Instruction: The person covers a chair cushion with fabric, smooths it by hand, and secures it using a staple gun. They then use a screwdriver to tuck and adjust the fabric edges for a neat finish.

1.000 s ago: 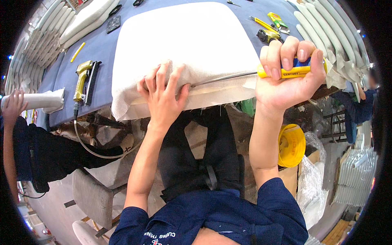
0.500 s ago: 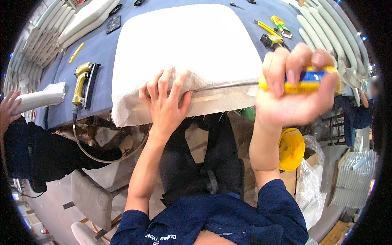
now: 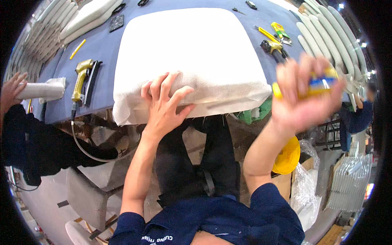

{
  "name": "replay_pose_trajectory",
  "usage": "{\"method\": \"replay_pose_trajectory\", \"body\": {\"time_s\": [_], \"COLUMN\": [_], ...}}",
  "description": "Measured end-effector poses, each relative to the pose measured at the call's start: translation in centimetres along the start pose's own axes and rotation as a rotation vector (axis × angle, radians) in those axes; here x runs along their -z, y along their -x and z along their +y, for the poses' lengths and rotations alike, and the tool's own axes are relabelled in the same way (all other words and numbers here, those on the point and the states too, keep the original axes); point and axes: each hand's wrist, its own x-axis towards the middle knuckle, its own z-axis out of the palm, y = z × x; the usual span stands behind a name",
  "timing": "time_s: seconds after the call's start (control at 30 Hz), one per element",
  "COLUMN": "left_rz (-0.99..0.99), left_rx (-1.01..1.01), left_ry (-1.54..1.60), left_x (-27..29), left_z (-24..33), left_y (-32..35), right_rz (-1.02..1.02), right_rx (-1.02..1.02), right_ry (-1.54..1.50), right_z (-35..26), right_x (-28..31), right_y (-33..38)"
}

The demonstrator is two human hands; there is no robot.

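Observation:
A white fabric-covered seat cushion (image 3: pixel 188 49) lies on the blue-covered table, its loose fabric edge toward me. My left hand (image 3: pixel 165 106) rests on its front side, fingers spread and bent over the fabric. Right of the cushion's front corner, my right hand (image 3: pixel 306 94) is raised and closed round the yellow-and-blue handle of a screwdriver (image 3: pixel 324 81). Motion blurs this hand, and the tool's thin shaft does not show now.
A nail gun (image 3: pixel 83 81) with a hose lies left of the cushion, another air tool (image 3: pixel 273 49) to the right. Near it are a yellow cutter (image 3: pixel 267 33) and a small packet (image 3: pixel 281 29). A yellow bucket (image 3: pixel 288 157) stands below. Another person's hand (image 3: pixel 14 87) holds a white roll at left.
My right hand has moved right with the screwdriver; its shaft, earlier along the cushion's front edge, is away from the fabric. My left hand stays on the cushion, its forefinger now more spread.

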Motion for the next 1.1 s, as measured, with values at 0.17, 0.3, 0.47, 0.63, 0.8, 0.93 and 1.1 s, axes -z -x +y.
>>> {"method": "replay_pose_trajectory", "body": {"time_s": [0.17,0.3,0.47,0.63,0.8,0.93,1.1], "left_rz": [0.032,0.187,0.155,0.104,0.108,0.063,-0.227], "left_rx": [0.017,0.028,0.053,0.092,-0.145,-0.204,-0.381], "left_ry": [-0.018,0.063,0.192,0.160,-0.109,-0.195,-0.416], "left_x": [0.0,-2.2,-0.5,-0.5,-2.9,-3.6,-0.5], "left_z": [-1.7,0.5,2.8,3.5,3.2,3.6,2.9], "left_y": [0.8,1.2,0.1,-1.1,-0.9,-2.0,-1.7], "right_rz": [0.148,0.276,0.210,0.040,0.055,0.260,-0.241], "right_rx": [-0.048,-0.300,-0.294,-0.562,-0.588,-0.268,-0.574], "right_ry": [0.036,0.163,0.337,0.358,0.435,0.442,0.820], "right_z": [1.2,2.3,2.0,0.5,-0.4,-0.8,-1.6], "right_x": [-1.8,1.7,-1.3,-3.2,-4.4,-4.8,-4.6], "right_y": [8.9,13.2,15.4,17.5,17.9,18.1,19.7]}}
